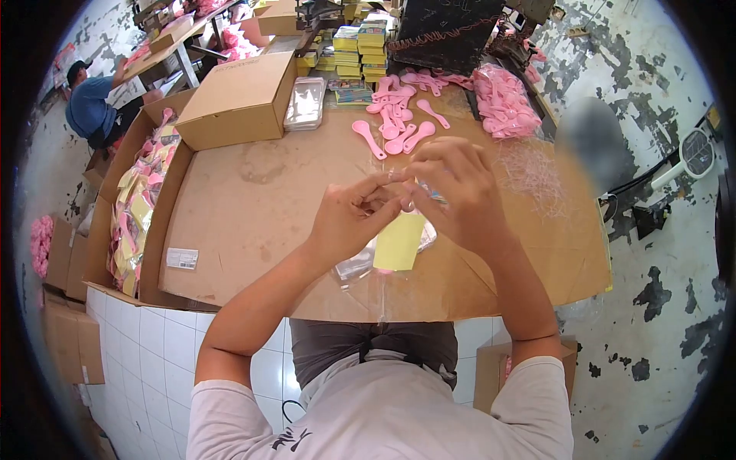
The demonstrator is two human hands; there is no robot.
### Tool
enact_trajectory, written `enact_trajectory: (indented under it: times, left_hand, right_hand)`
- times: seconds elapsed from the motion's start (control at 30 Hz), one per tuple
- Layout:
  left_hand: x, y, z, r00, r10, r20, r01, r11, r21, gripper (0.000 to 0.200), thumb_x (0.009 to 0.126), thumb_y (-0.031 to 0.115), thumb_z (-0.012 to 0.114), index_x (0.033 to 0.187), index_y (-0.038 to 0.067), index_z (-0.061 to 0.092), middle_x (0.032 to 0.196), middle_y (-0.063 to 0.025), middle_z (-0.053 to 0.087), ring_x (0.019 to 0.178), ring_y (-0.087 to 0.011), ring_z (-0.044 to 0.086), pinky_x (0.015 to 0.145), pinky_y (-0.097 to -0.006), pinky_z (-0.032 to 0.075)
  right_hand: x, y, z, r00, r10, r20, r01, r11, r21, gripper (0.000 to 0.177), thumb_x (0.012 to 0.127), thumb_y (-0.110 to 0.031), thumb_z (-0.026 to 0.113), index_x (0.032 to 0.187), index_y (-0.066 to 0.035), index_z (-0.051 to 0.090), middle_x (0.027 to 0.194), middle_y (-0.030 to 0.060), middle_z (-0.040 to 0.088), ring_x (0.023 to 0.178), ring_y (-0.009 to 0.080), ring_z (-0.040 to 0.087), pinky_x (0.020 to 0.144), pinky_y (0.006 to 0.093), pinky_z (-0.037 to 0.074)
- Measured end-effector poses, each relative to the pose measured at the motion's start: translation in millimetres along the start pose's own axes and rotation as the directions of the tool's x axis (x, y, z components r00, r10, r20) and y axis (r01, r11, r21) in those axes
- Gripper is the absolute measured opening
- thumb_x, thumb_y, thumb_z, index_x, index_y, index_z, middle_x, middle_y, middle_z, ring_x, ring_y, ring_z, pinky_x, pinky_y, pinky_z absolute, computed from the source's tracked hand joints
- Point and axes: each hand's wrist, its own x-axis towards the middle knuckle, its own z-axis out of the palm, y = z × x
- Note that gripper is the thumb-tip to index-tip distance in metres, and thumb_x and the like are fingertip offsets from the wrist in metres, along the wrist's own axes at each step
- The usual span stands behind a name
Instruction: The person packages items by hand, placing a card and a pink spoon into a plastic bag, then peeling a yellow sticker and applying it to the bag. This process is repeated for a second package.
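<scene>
My left hand (354,213) is closed, thumb and fingertips pinching the top of a clear plastic bag over the near middle of the table. My right hand (462,198) meets it there, its fingers curled and thumb at the same upper edge. Below the fingertips hangs a pale yellow card (398,242), with a bit of pink at its lower end. Clear plastic bags (355,268) lie flat on the cardboard-covered table (253,222) beneath. Fingers partly hide the bag's top. Beyond my hands, pink spoons (394,107) lie in a loose pile.
To the left stands an open carton (175,157) full of packed pink and yellow pieces. A closed box (239,100), a stack of clear bags (306,103) and card stacks (360,46) line the back. A bagged spoon bundle (502,100) sits back right. Another person (96,103) sits far left.
</scene>
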Motion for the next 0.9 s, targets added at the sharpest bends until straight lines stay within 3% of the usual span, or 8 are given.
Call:
enact_trajectory:
  times: [0.2, 0.4, 0.43, 0.5, 0.6, 0.7, 0.8, 0.9]
  left_hand:
    - [-4, -5, 1, 0.993, 0.114, 0.039, -0.120, 0.940, 0.320, 0.038, 0.091, 0.004, 0.074, 0.126, -0.005, 0.066, 0.089, -0.0129, 0.077, 0.075, -0.0101, 0.072, 0.066, -0.0261, 0.058]
    - [-3, -3, 4, 0.994, 0.012, 0.106, -0.037, 0.969, 0.244, 0.035, 0.093, 0.007, 0.073, 0.127, -0.003, 0.066, 0.089, -0.0098, 0.077, 0.077, -0.0097, 0.072, 0.070, -0.0268, 0.058]
    - [-3, -2, 3, 0.992, -0.038, 0.121, 0.017, 0.985, 0.169, 0.035, 0.094, 0.007, 0.073, 0.127, -0.002, 0.066, 0.089, -0.0092, 0.078, 0.078, -0.0095, 0.072, 0.072, -0.0266, 0.058]
    - [0, -12, -1, 0.992, -0.079, 0.100, 0.071, 0.993, 0.090, 0.034, 0.096, 0.008, 0.071, 0.128, -0.002, 0.066, 0.090, -0.0082, 0.078, 0.083, -0.0089, 0.071, 0.075, -0.0255, 0.057]
    - [2, -12, -1, 0.984, -0.150, 0.095, 0.150, 0.989, 0.005, 0.035, 0.098, 0.009, 0.070, 0.130, -0.004, 0.064, 0.091, -0.0088, 0.077, 0.087, -0.0085, 0.070, 0.078, -0.0242, 0.055]
    - [0, -9, 6, 0.976, -0.169, 0.136, 0.168, 0.986, 0.021, 0.036, 0.098, 0.008, 0.070, 0.131, -0.004, 0.063, 0.091, -0.0099, 0.077, 0.085, -0.0091, 0.071, 0.076, -0.0235, 0.056]
    - [-1, -10, 11, 0.973, -0.164, 0.160, 0.154, 0.985, 0.076, 0.038, 0.097, 0.006, 0.070, 0.132, -0.005, 0.062, 0.090, -0.0103, 0.076, 0.084, -0.0097, 0.071, 0.075, -0.0235, 0.057]
    - [-4, -20, 15, 0.985, -0.105, 0.138, 0.093, 0.992, 0.089, 0.039, 0.095, 0.005, 0.071, 0.132, -0.005, 0.062, 0.087, -0.0093, 0.076, 0.079, -0.0089, 0.071, 0.070, -0.0236, 0.057]
  right_hand:
    - [-3, -4, 14, 0.993, -0.114, 0.029, 0.117, 0.970, -0.211, 0.023, 0.078, -0.015, 0.075, 0.099, -0.008, 0.067, 0.100, 0.0040, 0.063, 0.103, 0.0231, 0.061, 0.091, 0.0380, 0.044]
    - [-12, 38, 11, 0.977, 0.200, -0.076, -0.206, 0.976, -0.075, 0.006, 0.086, -0.007, 0.066, 0.090, -0.006, 0.061, 0.087, 0.0065, 0.057, 0.086, 0.0217, 0.060, 0.081, 0.0354, 0.046]
    - [-20, 51, 1, 0.944, 0.328, 0.034, -0.328, 0.919, 0.220, 0.008, 0.088, -0.008, 0.066, 0.094, -0.005, 0.062, 0.087, 0.0080, 0.059, 0.083, 0.0205, 0.061, 0.077, 0.0341, 0.046]
    - [-38, 75, -24, 0.844, 0.429, 0.321, -0.520, 0.509, 0.686, 0.013, 0.091, -0.010, 0.066, 0.102, -0.004, 0.063, 0.086, 0.0111, 0.062, 0.079, 0.0180, 0.062, 0.068, 0.0317, 0.047]
    - [-56, 66, -52, 0.767, 0.456, 0.451, -0.601, 0.266, 0.753, 0.011, 0.094, -0.010, 0.065, 0.101, -0.002, 0.064, 0.086, 0.0098, 0.064, 0.074, 0.0142, 0.063, 0.064, 0.0275, 0.045]
    - [-53, 39, -39, 0.906, 0.385, 0.175, -0.422, 0.847, 0.324, 0.009, 0.091, -0.007, 0.068, 0.098, -0.002, 0.066, 0.090, 0.0083, 0.066, 0.080, 0.0183, 0.065, 0.068, 0.0318, 0.049]
    - [-55, 15, -5, 0.986, 0.157, -0.064, -0.147, 0.979, 0.143, 0.011, 0.087, -0.009, 0.073, 0.096, -0.005, 0.068, 0.092, 0.0072, 0.065, 0.086, 0.0225, 0.064, 0.074, 0.0355, 0.049]
    - [-52, 2, 12, 0.991, 0.103, -0.085, -0.102, 0.995, 0.020, 0.015, 0.084, -0.012, 0.075, 0.096, -0.006, 0.068, 0.093, 0.0063, 0.064, 0.090, 0.0258, 0.063, 0.077, 0.0388, 0.048]
